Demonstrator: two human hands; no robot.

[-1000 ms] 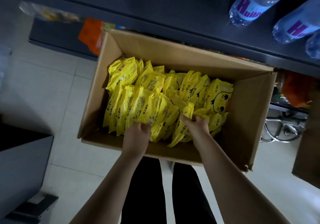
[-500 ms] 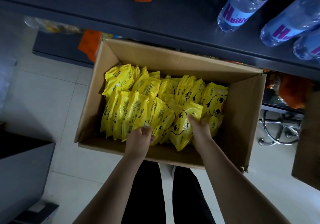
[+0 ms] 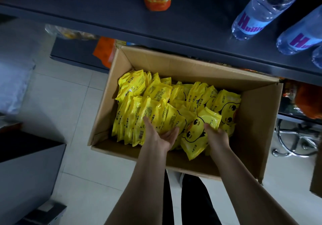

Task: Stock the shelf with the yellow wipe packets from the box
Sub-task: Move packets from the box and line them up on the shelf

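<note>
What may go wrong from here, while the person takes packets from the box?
1. The left hand lies palm up under a loose row of packets; lifted so, some may slide off.
2. The right hand pinches the duck packet at one edge only; it may slip.
3. The shelf edge hangs over the box; raised packets may knock it.

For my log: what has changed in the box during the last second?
The right hand took hold of a duck packet and pulled it up, toward the near wall. The left hand turned palm up against the row. Box and shelf stayed.
</note>
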